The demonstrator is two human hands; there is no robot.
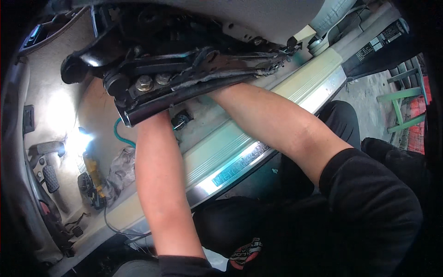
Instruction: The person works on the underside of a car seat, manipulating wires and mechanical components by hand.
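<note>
A car seat is tilted up, baring its black metal seat frame [184, 64] with bolts [144, 83] along the near rail. Both of my arms reach under that rail. My left forearm [159, 175] goes in below the rail's left end, and the hand is hidden behind the metal. From the right, my right forearm [272, 115] passes beneath the middle of the frame; its hand is out of sight too. What either hand touches cannot be seen. Between the forearms a small black connector [182, 120] lies on the floor. Beside my left forearm runs a green cable [122, 135].
A cream door sill [207, 150] with a metal plate [221, 177] crosses below my arms. To the left are a lit work lamp with a yellow body [92, 171], a crumpled cloth [122, 168] and black pedals [50, 179]. A green metal stand [401, 99] is outside at right.
</note>
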